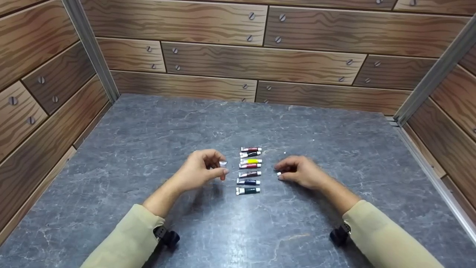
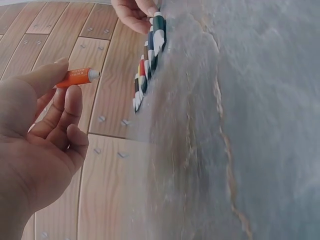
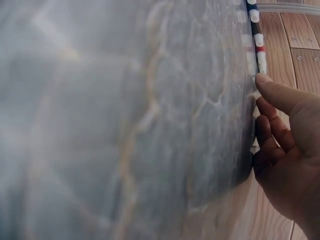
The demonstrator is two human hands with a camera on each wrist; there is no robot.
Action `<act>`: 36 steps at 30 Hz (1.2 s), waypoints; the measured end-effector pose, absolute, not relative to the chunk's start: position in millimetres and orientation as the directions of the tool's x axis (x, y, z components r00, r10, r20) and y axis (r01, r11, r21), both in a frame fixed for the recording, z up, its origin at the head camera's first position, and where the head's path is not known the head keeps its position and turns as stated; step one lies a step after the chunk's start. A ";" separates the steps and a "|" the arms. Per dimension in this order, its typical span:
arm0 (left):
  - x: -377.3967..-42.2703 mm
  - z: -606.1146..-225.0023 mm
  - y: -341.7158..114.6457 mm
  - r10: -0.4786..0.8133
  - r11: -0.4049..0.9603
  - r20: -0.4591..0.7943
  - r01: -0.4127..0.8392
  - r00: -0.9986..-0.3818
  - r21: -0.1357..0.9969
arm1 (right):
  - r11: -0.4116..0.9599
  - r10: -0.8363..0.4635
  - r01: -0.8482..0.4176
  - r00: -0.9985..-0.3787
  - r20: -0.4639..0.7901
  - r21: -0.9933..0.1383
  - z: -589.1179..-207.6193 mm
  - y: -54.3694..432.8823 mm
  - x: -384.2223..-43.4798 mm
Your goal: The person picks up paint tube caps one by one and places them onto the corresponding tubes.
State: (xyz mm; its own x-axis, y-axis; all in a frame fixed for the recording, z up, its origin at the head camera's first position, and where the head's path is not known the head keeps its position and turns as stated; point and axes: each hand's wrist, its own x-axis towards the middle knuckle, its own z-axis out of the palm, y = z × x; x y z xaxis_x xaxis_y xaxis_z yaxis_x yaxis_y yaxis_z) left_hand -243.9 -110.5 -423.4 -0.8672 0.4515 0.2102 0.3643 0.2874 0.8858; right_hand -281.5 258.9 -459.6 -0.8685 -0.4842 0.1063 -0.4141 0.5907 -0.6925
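Observation:
My left hand (image 1: 200, 168) holds an orange paint tube (image 2: 76, 77) between thumb and fingers, raised off the table. The tube's pale nozzle end points away from the palm and looks uncapped. At the right, my right hand (image 1: 303, 173) pinches a small white cap (image 1: 279, 174) low over the tabletop. Between the hands lies a column of several small paint tubes with white caps facing right. Among them are a dark green tube (image 1: 250, 190), a dark blue tube (image 1: 248, 182), a yellow tube (image 1: 253, 161) and a red tube (image 1: 250, 166).
The grey marbled table (image 1: 238, 230) is bounded by wood-patterned walls (image 1: 223, 59) at the back and sides. Metal posts (image 1: 95, 56) stand at the corners. A tiny white speck (image 1: 285, 152) lies beyond the right hand.

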 end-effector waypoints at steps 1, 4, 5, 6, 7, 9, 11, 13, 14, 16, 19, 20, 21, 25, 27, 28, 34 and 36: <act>-243.9 -423.3 -109.5 0.451 0.282 0.211 0.363 -0.867 0.888 | 0.598 -0.486 -0.423 -0.867 0.111 -0.681 -459.7 258.6 -281.5; -243.8 -422.4 -107.2 0.444 0.269 0.208 0.351 -0.872 0.897 | 0.613 -0.492 -0.447 -0.861 0.128 -0.651 -459.9 258.1 -281.4; -243.6 -422.1 -106.3 0.443 0.259 0.209 0.348 -0.872 0.901 | 0.616 -0.495 -0.454 -0.859 0.132 -0.644 -459.9 258.0 -281.4; -243.4 -421.9 -105.3 0.444 0.248 0.210 0.345 -0.871 0.905 | 0.619 -0.496 -0.459 -0.858 0.136 -0.637 -459.9 257.9 -281.4; -243.0 -421.7 -104.4 0.444 0.240 0.208 0.339 -0.872 0.910 | 0.623 -0.497 -0.464 -0.856 0.140 -0.630 -459.8 257.7 -281.1; -242.3 -421.7 -102.6 0.441 0.224 0.210 0.333 -0.873 0.916 | 0.629 -0.499 -0.470 -0.855 0.141 -0.619 -459.7 257.2 -280.7; -241.8 -422.2 -100.7 0.436 0.203 0.215 0.328 -0.874 0.922 | 0.636 -0.498 -0.471 -0.856 0.141 -0.611 -459.3 256.4 -280.3; -241.7 -423.2 -98.8 0.431 0.184 0.224 0.328 -0.874 0.927 | 0.641 -0.492 -0.467 -0.859 0.140 -0.609 -458.5 255.5 -280.0; -241.7 -423.9 -97.7 0.429 0.174 0.230 0.329 -0.874 0.928 | 0.645 -0.486 -0.462 -0.863 0.140 -0.609 -458.1 255.1 -279.7; -241.7 -425.7 -95.2 0.428 0.153 0.230 0.321 -0.874 0.935 | 0.651 -0.466 -0.442 -0.875 0.135 -0.618 -457.3 254.5 -279.2; -241.0 -428.8 -91.1 0.426 0.123 0.228 0.305 -0.876 0.944 | 0.649 -0.425 -0.394 -0.897 0.119 -0.650 -456.6 254.1 -277.5; -240.3 -429.7 -89.8 0.420 0.118 0.222 0.296 -0.880 0.948 | 0.641 -0.413 -0.379 -0.903 0.116 -0.667 -456.2 253.8 -276.7; -239.6 -430.8 -88.6 0.413 0.110 0.218 0.286 -0.884 0.952 | 0.631 -0.401 -0.365 -0.909 0.115 -0.685 -456.1 253.5 -276.0; -237.9 -434.0 -83.9 0.379 0.097 0.212 0.267 -0.901 0.959 | 0.542 -0.371 -0.332 -0.919 0.134 -0.772 -454.3 250.9 -273.6; -237.1 -435.6 -81.6 0.365 0.102 0.215 0.269 -0.906 0.958 | 0.481 -0.354 -0.313 -0.924 0.145 -0.819 -452.8 248.7 -271.4; -236.8 -436.2 -80.5 0.361 0.103 0.217 0.271 -0.907 0.957 | 0.450 -0.344 -0.303 -0.927 0.150 -0.840 -451.6 247.4 -269.6; -234.9 -439.6 -73.1 0.346 0.063 0.252 0.290 -0.904 0.955 | 0.328 -0.284 -0.296 -0.937 0.205 -0.897 -445.2 238.4 -258.3; -234.1 -440.3 -70.7 0.334 0.049 0.255 0.287 -0.907 0.957 | 0.300 -0.274 -0.300 -0.937 0.219 -0.906 -443.8 235.4 -255.0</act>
